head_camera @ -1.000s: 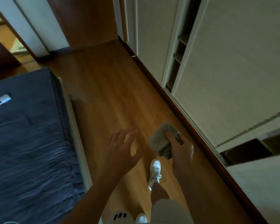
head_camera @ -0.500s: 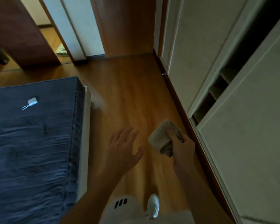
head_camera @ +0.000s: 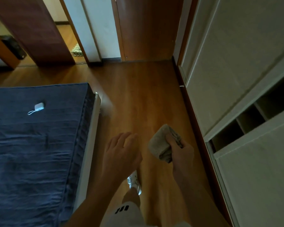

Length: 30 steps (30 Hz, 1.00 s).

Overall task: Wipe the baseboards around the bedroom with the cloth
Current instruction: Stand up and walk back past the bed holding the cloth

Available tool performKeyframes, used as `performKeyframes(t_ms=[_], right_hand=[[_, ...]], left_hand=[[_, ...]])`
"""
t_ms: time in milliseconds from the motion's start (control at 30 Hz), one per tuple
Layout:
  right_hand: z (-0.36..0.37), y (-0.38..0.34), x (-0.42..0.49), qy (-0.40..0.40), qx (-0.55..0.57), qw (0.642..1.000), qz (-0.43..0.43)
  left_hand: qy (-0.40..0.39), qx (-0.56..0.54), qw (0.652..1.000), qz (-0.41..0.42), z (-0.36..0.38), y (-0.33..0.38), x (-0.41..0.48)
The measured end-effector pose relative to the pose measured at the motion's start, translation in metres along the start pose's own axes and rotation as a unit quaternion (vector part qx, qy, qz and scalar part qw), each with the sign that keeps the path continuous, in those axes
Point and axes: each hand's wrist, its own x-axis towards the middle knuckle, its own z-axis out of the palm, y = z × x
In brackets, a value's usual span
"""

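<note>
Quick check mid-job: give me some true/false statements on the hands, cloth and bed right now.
1. The right hand grips the cloth. True.
2. The left hand holds the bed. False: it is open and holds nothing.
3. A small white gadget lies on the bed. True.
4. The cloth touches the baseboard. False: it is held apart from it, above the floor.
</note>
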Motion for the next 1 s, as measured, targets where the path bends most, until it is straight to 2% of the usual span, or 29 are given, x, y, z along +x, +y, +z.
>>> performKeyframes(t_ms=[267,433,767,1000], right_hand=[[0.109,-0.067,0.117,-0.006,0.026,1.0,-0.002],[0.168,-0.102,0.185,-0.013,0.052,0.998,0.019],[0.235,-0.148,0.291,-0.007,0.083,0.995,0.046],[0.275,-0.179,0.398,-0.041,0.075,0.996,0.039]], left_hand=[[-0.014,-0.011,1.0,-0.025,0.027,-0.102,0.128],[0.012,-0.016,1.0,-0.023,0.029,-0.151,0.214],[0.041,-0.031,0.999,-0.011,0.05,-0.199,0.342],[0.036,-0.021,0.998,-0.036,0.086,-0.229,0.446]])
